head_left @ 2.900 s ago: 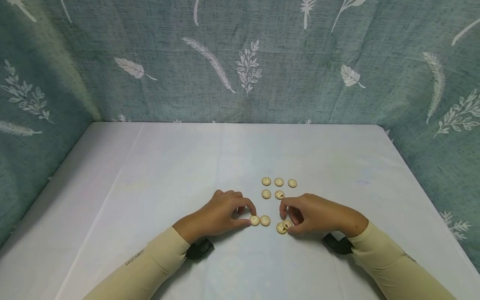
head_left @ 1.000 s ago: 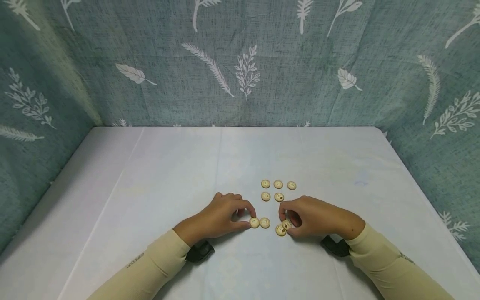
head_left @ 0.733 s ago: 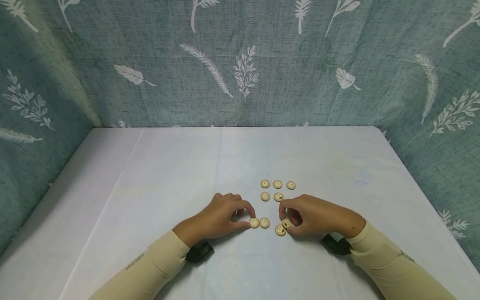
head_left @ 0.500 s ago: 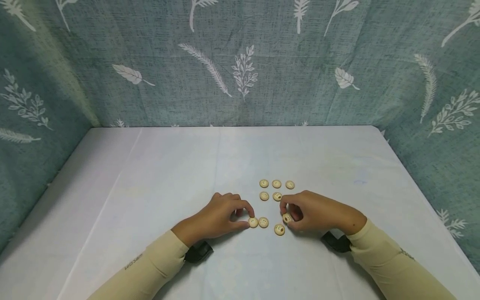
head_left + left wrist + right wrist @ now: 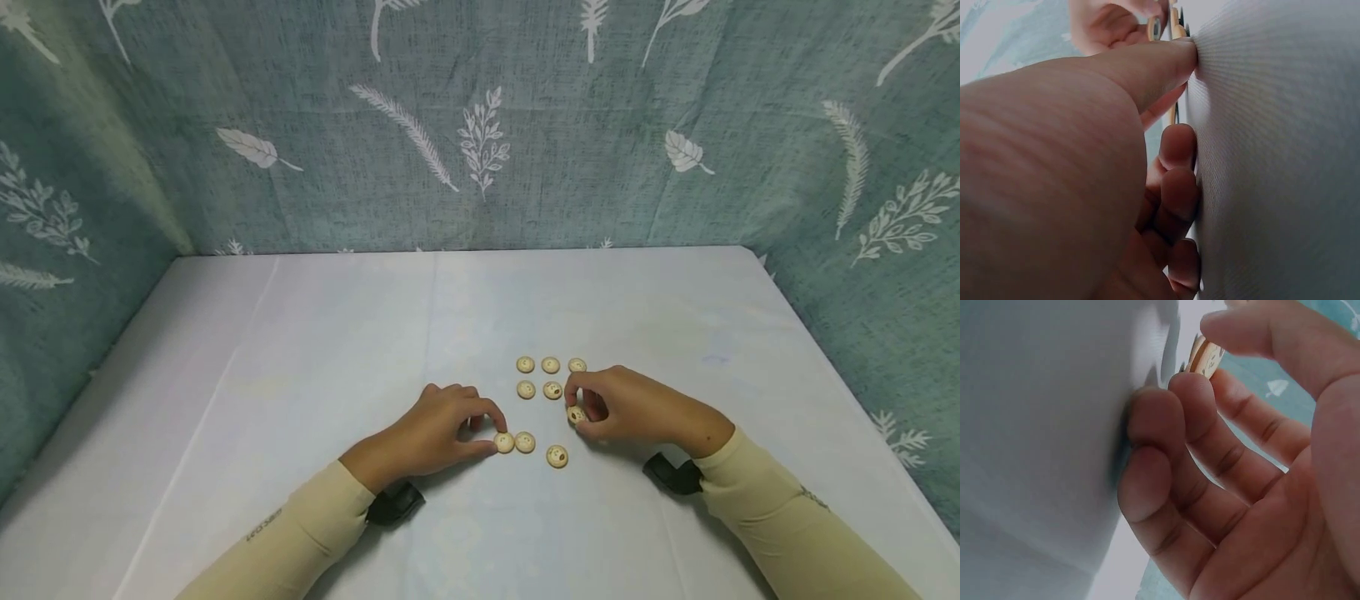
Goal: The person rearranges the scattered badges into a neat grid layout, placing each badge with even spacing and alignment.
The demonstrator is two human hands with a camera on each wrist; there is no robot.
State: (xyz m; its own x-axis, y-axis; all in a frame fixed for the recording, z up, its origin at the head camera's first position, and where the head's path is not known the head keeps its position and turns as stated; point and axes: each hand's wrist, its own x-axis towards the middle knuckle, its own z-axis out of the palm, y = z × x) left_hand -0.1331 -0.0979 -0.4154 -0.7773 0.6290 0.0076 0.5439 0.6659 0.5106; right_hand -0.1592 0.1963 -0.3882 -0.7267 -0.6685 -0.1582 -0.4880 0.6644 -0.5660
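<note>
My left hand pinches a small round wooden disc by its edge between thumb and forefinger, low on the table. A second disc lies right beside it. My right hand holds another wooden disc, printed with small marks and a dark spot, between thumb and fingers. In the right wrist view this disc is tilted at the fingertips. Below the right hand lies a single disc with a similar dark spot. The left thumb hides the left hand's disc in the left wrist view.
Ahead of the hands, discs lie in two rows: three at the back, including a left one, and two in front, including one with a dark spot. A white cloth covers the table; a green leaf-patterned curtain stands behind it.
My right hand has moved its disc away from the single disc beside it, forward to just right of the front row. The left hand keeps its pinch in place. The view shifts slightly.
</note>
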